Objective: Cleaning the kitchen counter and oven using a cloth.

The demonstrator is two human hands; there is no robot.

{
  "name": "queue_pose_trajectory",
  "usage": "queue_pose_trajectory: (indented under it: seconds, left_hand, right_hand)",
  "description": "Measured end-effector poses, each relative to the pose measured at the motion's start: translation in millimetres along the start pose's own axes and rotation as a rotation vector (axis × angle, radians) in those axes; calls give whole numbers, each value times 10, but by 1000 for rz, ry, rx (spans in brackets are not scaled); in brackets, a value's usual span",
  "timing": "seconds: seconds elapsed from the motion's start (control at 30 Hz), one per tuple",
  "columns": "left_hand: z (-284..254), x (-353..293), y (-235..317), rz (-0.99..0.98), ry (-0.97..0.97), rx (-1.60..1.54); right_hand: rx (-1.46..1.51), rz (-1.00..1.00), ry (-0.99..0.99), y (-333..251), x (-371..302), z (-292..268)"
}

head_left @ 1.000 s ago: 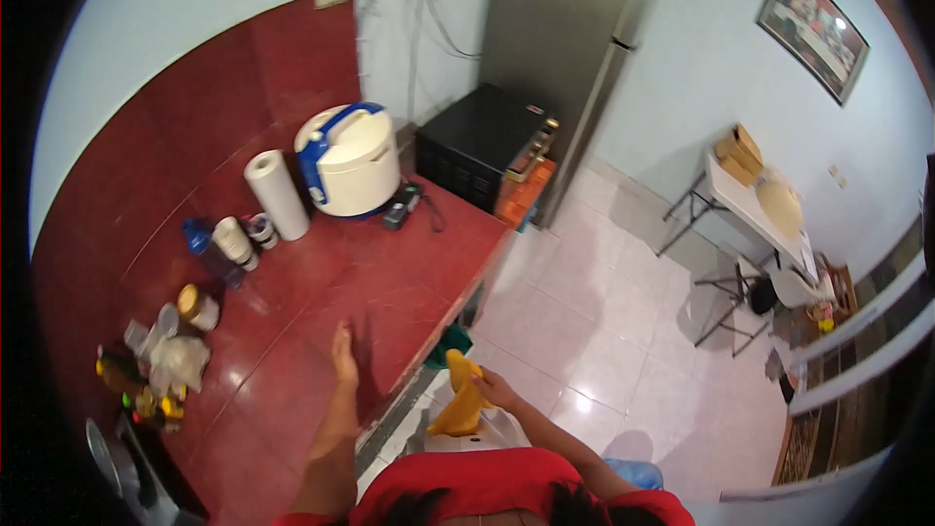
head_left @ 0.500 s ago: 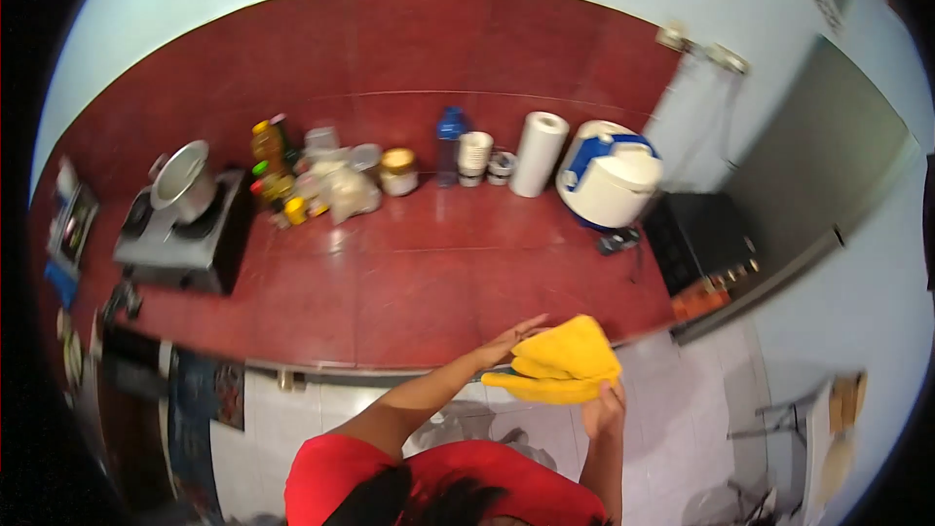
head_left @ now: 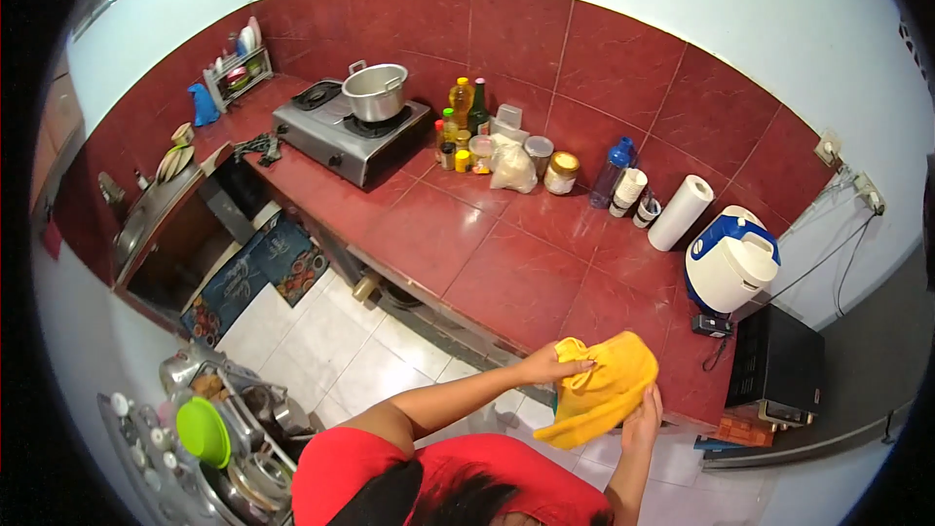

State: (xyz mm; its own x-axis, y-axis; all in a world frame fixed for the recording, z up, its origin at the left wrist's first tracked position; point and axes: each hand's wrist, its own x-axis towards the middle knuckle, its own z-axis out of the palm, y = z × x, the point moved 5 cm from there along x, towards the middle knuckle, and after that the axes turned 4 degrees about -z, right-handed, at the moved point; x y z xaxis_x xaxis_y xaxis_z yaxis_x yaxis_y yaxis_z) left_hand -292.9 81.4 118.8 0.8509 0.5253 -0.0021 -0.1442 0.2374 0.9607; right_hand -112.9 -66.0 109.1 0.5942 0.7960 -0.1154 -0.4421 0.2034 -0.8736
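Note:
A folded yellow cloth (head_left: 616,378) hangs between my two hands, just off the counter's front edge. My left hand (head_left: 553,363) pinches its upper left side, with the thumb lying over the fabric. At the lower right edge, my right hand (head_left: 643,421) grips the cloth, some fingers hidden behind it. A bit of green shows under the cloth beside my left hand; I cannot make out what it is. Beyond the cloth lies the red tiled counter (head_left: 516,278).
At the back left, a silver pot (head_left: 375,93) sits on a two-burner stove (head_left: 351,136). Bottles, jars, a paper towel roll (head_left: 682,212) and a white-and-blue rice cooker (head_left: 732,258) line the wall. A black oven (head_left: 777,362) stands right; a dish rack with a green bowl (head_left: 203,432) is lower left.
The view has swung left, bringing the dish rack and sink side in. My left hand has closed on the cloth's edge, where its fingers were stretched out before. The cloth hangs more loosely.

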Motion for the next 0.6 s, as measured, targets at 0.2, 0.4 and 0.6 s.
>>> queue_pose_trajectory:
  seconds: [0.2,0.4,0.6]
  left_hand:
    - [-344,-608,140,-89,583,67]
    - [-524,-901,445,158,799,-209]
    - [-590,-653,526,41,624,104]
  right_hand:
    - [-369,126,-126,397,159,92]
    - [-303,349,-325,1095,267,532]
    - [283,704,-397,1103,207,1268]
